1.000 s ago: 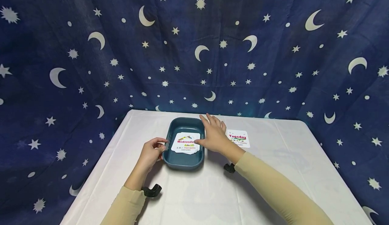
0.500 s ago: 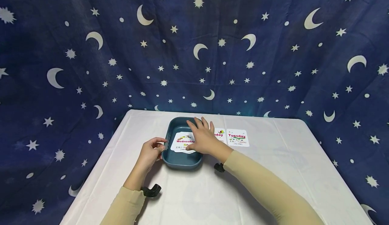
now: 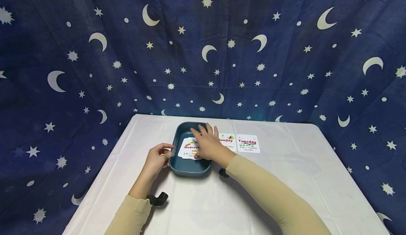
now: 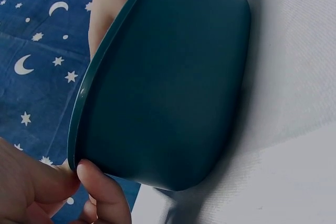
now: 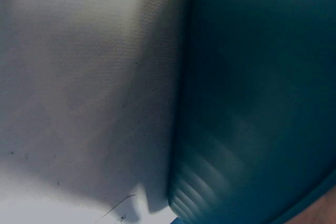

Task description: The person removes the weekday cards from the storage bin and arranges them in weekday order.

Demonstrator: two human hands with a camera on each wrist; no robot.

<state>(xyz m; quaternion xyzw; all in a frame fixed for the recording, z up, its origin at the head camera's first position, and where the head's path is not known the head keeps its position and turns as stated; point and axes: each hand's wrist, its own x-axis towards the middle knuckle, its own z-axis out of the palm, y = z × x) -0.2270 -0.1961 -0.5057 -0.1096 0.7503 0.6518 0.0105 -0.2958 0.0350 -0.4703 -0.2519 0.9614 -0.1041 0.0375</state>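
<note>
A dark teal plastic box (image 3: pixel 190 174) stands on the table with a small stack of white cards in it, the top one a Wednesday card (image 3: pixel 187 150). My left hand (image 3: pixel 155 161) pinches the box's left rim between thumb and fingers, which the left wrist view shows close up. Over the box's right side reaches my right hand (image 3: pixel 211 146), fingers spread and thumb near the card's lower right part, covering some of it. The right wrist view shows mostly the outer wall of the box (image 5: pixel 252 87); the right fingers are hidden there.
Right of the box a Monday card (image 3: pixel 229 142), partly behind my right hand, and a Tuesday card (image 3: pixel 248 143) lie side by side on the white tablecloth (image 3: pixel 196 206). A blue curtain (image 3: pixel 177 59) with moons and stars hangs behind the table.
My right hand has moved left from beside the box to over the cards inside it, uncovering the Monday card. The left hand keeps its hold on the rim.
</note>
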